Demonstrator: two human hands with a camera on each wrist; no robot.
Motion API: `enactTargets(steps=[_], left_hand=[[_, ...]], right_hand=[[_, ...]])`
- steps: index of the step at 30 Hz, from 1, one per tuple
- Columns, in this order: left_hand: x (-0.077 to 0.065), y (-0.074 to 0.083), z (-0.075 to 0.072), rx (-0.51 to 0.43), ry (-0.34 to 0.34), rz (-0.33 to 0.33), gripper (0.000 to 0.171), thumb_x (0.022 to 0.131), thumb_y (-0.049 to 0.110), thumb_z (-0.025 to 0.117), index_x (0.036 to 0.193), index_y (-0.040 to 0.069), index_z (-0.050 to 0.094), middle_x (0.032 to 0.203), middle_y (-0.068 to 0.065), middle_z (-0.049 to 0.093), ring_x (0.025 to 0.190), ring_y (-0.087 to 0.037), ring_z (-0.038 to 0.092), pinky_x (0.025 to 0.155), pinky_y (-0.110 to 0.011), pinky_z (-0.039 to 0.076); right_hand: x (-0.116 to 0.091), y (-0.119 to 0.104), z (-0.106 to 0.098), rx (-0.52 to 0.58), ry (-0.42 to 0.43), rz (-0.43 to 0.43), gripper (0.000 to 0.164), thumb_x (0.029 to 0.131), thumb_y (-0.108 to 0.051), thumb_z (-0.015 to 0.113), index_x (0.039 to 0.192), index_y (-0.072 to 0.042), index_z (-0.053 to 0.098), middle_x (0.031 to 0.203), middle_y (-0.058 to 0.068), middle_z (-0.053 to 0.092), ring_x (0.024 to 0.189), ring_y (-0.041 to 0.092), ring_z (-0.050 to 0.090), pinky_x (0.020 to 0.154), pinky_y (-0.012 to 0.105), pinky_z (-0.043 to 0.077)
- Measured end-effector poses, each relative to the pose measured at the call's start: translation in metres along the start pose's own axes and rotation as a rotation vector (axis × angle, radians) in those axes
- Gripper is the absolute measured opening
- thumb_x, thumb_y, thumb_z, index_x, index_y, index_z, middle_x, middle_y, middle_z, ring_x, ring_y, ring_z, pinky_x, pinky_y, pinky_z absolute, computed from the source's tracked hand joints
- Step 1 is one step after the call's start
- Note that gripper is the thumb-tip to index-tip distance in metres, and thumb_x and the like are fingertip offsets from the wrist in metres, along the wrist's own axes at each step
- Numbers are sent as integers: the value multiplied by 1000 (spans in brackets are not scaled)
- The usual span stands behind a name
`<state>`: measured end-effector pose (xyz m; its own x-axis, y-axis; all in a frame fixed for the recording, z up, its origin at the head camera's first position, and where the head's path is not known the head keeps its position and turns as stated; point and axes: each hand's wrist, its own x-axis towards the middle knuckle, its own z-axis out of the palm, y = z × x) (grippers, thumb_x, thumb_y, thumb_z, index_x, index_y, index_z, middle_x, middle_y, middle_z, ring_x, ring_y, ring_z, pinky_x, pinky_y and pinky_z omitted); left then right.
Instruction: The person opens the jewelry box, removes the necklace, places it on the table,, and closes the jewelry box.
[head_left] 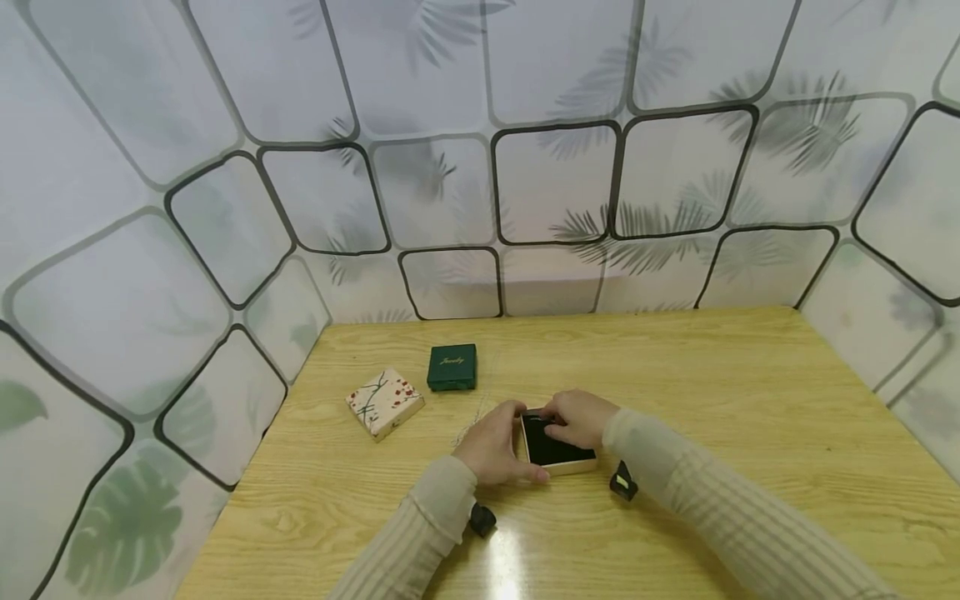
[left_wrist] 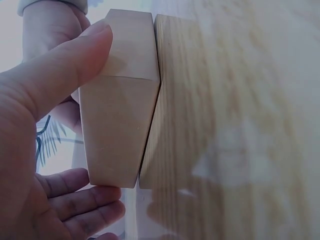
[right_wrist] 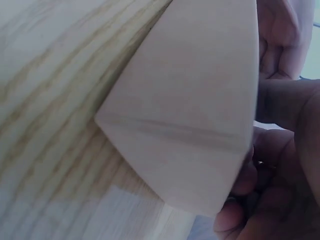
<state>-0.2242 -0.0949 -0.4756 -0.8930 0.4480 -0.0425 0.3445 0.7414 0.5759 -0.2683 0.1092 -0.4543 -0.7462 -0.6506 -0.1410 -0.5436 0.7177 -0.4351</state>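
Note:
An uncovered box base (head_left: 567, 468) with pale walls and a black inside (head_left: 551, 450) sits on the table between both hands. My left hand (head_left: 491, 446) holds its left side; the thumb presses the near wall and the fingers reach the far left corner. The pale walls (left_wrist: 117, 125) fill the middle of the left wrist view. My right hand (head_left: 581, 419) is over the box's far right part, thumb above the black inside and fingers bent. A tiny bright spot shows among those fingers (right_wrist: 270, 195) in the right wrist view; what they pinch is hidden.
A dark green box (head_left: 452, 367) with gold lettering lies farther back on the wooden table (head_left: 712, 375). Left of it is a cream lid (head_left: 385, 403) with red blossoms and dark branches. A thin silvery chain (head_left: 480, 410) lies beside my left hand. Patterned curtains (head_left: 555, 183) enclose the table.

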Motion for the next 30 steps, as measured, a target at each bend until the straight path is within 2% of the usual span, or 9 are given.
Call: enactTargets(steps=[5,9,14,20,26,30], left_hand=[[0,0,-1,0,-1,0,109,62,65,79,145,12,34,140,-3,45,119,-20,51,96,-39,45],[1,1,-2,9,7,4,108,62,65,80,145,11,35,139,-3,46,119,-20,51,96,-39,45],[2,1,-2,20,14,14,107,62,64,80,143,10,37,135,-3,49,115,-19,53,94,-38,46],[1,1,-2,23,16,14,109,62,67,78,144,10,36,135,-3,49,116,-19,52,95,-38,46],[0,1,0,27,11,32,107,63,67,78,144,11,36,137,-2,48,117,-18,52,96,-38,45],[0,2,0,30,0,34,104,63,66,78,143,12,38,137,-1,48,118,-17,51,97,-36,45]], right_hand=[[1,-4,-2,-25,9,-23,20,96,-14,60,109,-3,70,98,4,66,87,18,62,82,39,51],[2,-7,-3,-24,10,-23,13,96,-11,58,96,-6,70,85,0,62,74,15,55,73,36,49],[6,-6,-2,-3,7,5,18,98,-12,54,92,-8,70,74,-3,56,65,13,49,66,33,44],[7,0,1,50,21,29,22,101,-17,49,93,-11,69,77,-4,54,67,13,48,67,33,42],[0,6,-1,69,65,-9,22,102,-22,50,107,-14,70,91,-4,52,77,12,48,71,31,43],[-4,6,-7,95,99,-56,20,101,-21,52,104,-15,71,99,-4,55,89,14,52,80,35,46]])
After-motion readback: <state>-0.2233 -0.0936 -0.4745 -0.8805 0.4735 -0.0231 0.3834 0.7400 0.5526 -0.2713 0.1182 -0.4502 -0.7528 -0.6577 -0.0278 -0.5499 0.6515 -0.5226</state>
